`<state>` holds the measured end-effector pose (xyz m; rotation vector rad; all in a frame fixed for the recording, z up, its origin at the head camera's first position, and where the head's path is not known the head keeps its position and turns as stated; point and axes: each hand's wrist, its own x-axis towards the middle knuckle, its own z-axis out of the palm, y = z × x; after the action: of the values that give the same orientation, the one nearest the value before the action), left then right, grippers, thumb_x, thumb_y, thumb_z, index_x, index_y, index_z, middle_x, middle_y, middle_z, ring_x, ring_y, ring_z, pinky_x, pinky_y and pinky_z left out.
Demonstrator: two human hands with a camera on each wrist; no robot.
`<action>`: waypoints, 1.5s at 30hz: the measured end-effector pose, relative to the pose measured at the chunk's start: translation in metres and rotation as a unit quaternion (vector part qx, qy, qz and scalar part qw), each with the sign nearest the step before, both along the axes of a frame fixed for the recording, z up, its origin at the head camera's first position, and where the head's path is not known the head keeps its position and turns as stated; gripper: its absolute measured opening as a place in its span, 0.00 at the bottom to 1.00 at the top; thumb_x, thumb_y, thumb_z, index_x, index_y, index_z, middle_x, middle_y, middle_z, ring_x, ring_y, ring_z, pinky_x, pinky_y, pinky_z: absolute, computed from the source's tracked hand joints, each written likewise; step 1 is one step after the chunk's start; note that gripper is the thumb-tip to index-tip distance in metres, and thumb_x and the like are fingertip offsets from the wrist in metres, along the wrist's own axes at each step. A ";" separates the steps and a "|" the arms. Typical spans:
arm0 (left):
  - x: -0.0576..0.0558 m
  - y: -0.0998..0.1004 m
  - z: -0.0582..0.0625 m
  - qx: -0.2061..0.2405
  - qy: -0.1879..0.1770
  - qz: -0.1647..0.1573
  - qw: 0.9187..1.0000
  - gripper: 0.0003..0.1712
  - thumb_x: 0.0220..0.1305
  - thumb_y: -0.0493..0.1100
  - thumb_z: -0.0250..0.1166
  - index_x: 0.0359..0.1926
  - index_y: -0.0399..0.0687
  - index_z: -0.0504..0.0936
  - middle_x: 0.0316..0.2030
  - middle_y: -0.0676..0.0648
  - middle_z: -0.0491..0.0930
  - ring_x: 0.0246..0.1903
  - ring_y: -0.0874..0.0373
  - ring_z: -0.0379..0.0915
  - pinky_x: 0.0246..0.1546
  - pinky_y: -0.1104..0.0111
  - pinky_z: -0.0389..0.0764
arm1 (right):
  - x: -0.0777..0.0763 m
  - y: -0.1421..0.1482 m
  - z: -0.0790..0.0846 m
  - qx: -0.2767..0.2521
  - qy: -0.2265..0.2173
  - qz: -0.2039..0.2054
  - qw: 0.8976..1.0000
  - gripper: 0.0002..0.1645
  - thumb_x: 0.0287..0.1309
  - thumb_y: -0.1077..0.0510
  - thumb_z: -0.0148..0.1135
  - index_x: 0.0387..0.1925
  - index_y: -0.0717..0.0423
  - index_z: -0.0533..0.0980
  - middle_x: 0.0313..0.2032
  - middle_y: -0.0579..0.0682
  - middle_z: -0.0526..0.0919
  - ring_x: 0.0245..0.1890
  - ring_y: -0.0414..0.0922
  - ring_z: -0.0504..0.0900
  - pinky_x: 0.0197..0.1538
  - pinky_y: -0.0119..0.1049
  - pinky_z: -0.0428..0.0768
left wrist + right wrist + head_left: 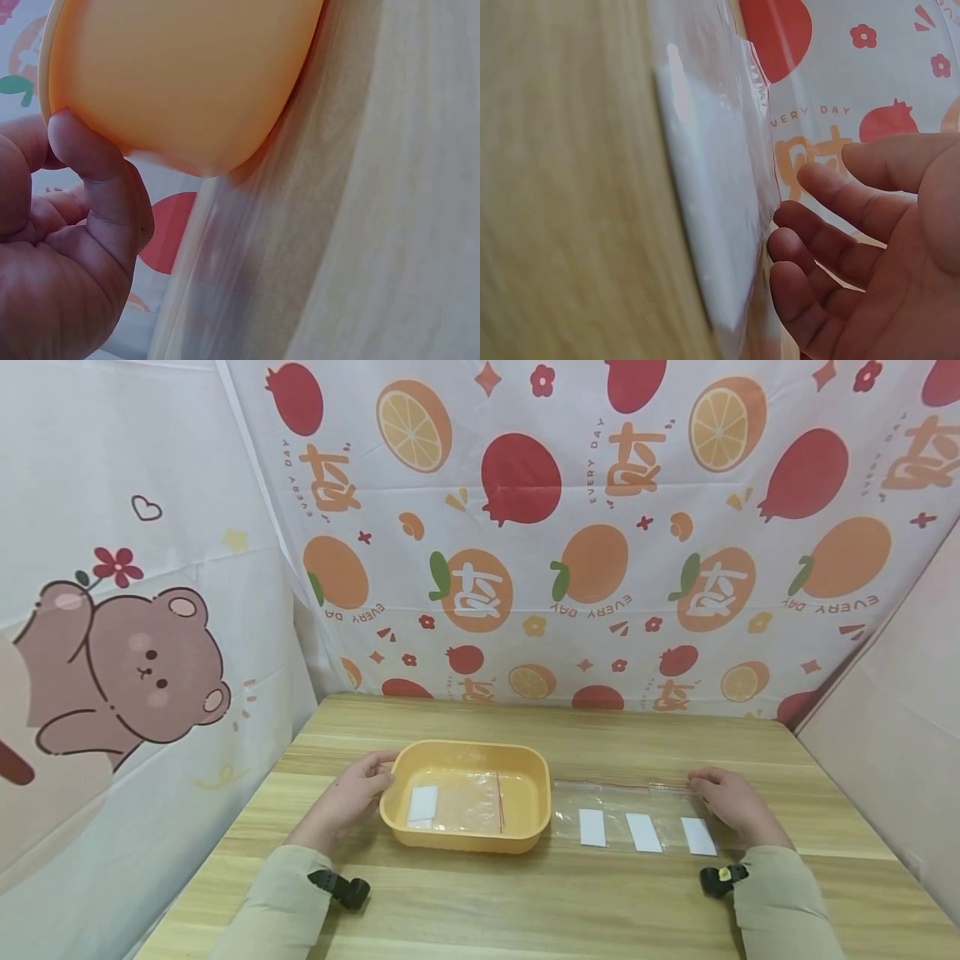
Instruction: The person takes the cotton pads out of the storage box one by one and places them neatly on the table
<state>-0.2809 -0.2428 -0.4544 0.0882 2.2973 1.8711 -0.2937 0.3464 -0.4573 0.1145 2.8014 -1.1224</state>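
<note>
My left hand (355,795) grips the left rim of a yellow plastic tub (465,841). In the left wrist view, the thumb (90,150) presses against the tub's outer wall near the rim. Clear zip bags (468,793) with red seal lines and white cards (423,802) lie inside the tub. Right of it, clear zip bags lie in a row, showing three white cards: a left one (592,827), a middle one (643,832) and a right one (699,836). My right hand (731,802), fingers loosely bent, is at the upper edge of the rightmost bag (712,180); contact is unclear.
Everything stands on a wood-grain table (525,910). A fruit-print cloth (525,568) hangs behind its far edge, and a bear-print cloth (150,652) hangs at the left. Each wrist wears a black camera, such as the left one (341,889).
</note>
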 end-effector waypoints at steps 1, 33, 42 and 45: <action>0.000 0.000 0.000 -0.001 0.000 0.001 1.000 0.27 0.75 0.35 0.50 0.72 0.35 0.62 0.45 0.34 0.73 0.33 0.51 0.73 0.27 0.69 0.78 | 0.000 0.000 0.000 -0.002 0.000 0.000 1.000 0.30 0.77 0.48 0.45 0.66 0.68 0.70 0.62 0.71 0.72 0.57 0.64 0.74 0.55 0.63 0.73; 0.002 0.001 0.004 -0.002 0.011 -0.008 1.000 0.29 0.76 0.36 0.51 0.73 0.33 0.60 0.45 0.35 0.72 0.32 0.54 0.72 0.26 0.69 0.77 | 0.005 -0.011 0.027 -0.047 0.042 0.036 0.997 0.35 0.78 0.42 0.42 0.71 0.62 0.67 0.67 0.69 0.68 0.65 0.66 0.68 0.61 0.66 0.69; 0.001 0.000 0.002 -0.007 0.007 -0.005 1.000 0.28 0.76 0.36 0.50 0.73 0.34 0.61 0.44 0.35 0.72 0.32 0.53 0.73 0.26 0.69 0.78 | 0.011 -0.022 0.043 -0.074 0.071 0.064 0.993 0.33 0.79 0.45 0.44 0.71 0.64 0.67 0.67 0.68 0.69 0.64 0.65 0.70 0.60 0.62 0.73; 0.002 0.000 0.001 -0.005 0.007 -0.008 1.000 0.28 0.76 0.35 0.50 0.73 0.34 0.61 0.45 0.34 0.72 0.31 0.54 0.72 0.26 0.69 0.77 | 0.013 -0.025 0.048 -0.072 0.084 0.069 0.991 0.32 0.78 0.45 0.45 0.70 0.63 0.68 0.66 0.67 0.70 0.62 0.64 0.72 0.58 0.61 0.75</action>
<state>-0.2791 -0.2427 -0.4529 0.1182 2.3083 1.8579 -0.2809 0.3217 -0.4094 -0.1944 2.8045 -1.3529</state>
